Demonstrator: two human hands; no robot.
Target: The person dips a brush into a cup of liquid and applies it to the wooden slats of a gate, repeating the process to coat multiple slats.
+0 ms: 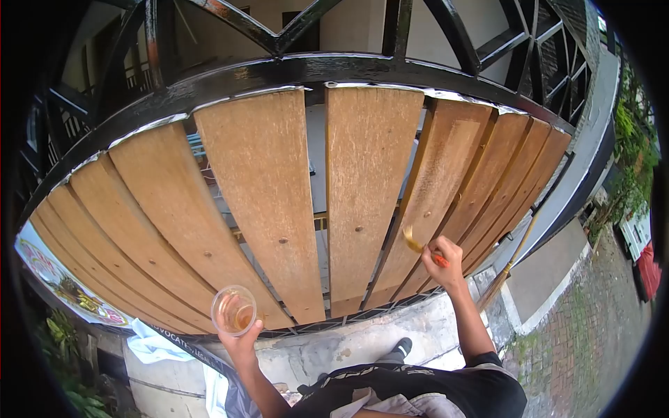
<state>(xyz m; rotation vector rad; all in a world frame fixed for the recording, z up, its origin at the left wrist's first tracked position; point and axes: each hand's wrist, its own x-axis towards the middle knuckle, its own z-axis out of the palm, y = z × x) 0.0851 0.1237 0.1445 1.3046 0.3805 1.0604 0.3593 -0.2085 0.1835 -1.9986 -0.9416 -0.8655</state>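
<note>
My right hand (pixel 444 259) is closed round the red handle of a paintbrush (pixel 414 241). The brush's pale bristles are at a wooden slat (pixel 435 181) right of centre, near a round plug in it; whether they touch cannot be told. Part of that slat looks darker and wetter than the dry-looking slats (pixel 369 153) to its left. My left hand (pixel 240 341) holds a clear plastic cup (pixel 234 311) with a little amber liquid in it, in front of the lower ends of the slats.
A black metal frame (pixel 334 68) runs along the slats' top, with white strips at the joint. A broom (pixel 503 275) leans at the right. A printed banner (pixel 66 285) and pale cloth (pixel 160 343) are at lower left. Brick paving and a red object (pixel 649 272) lie far right.
</note>
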